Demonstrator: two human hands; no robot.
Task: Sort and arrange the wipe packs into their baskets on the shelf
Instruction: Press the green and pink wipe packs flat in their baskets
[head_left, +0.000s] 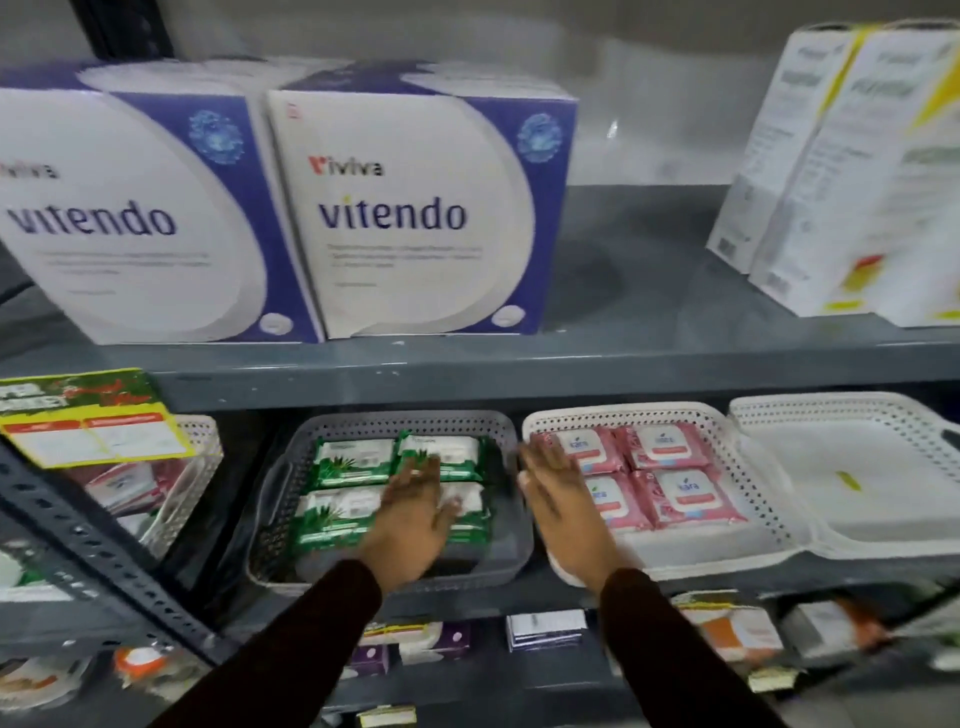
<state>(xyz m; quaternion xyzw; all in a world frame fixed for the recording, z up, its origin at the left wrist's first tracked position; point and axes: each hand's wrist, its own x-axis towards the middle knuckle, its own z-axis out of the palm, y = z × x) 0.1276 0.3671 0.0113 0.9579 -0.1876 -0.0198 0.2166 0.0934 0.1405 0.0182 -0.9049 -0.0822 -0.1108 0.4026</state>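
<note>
A grey basket (270, 514) on the middle shelf holds several green wipe packs (348, 462) lying flat. Beside it on the right, a white basket (748, 462) holds several pink wipe packs (675, 493). My left hand (415, 519) hovers flat over the green packs, fingers spread, holding nothing. Over the gap between the two baskets, at the left edge of the pink packs, my right hand (561, 499) is spread flat and empty. Whether either palm touches a pack I cannot tell.
A further white basket (841, 540) at the far right holds only a small yellow-green scrap. Large white and purple boxes (415, 208) and white cartons (852, 171) stand on the upper shelf. At the left are a slanted perforated metal brace (98, 551), a green and yellow box (83, 415) and a white basket (202, 467). Small boxes fill the lower shelf.
</note>
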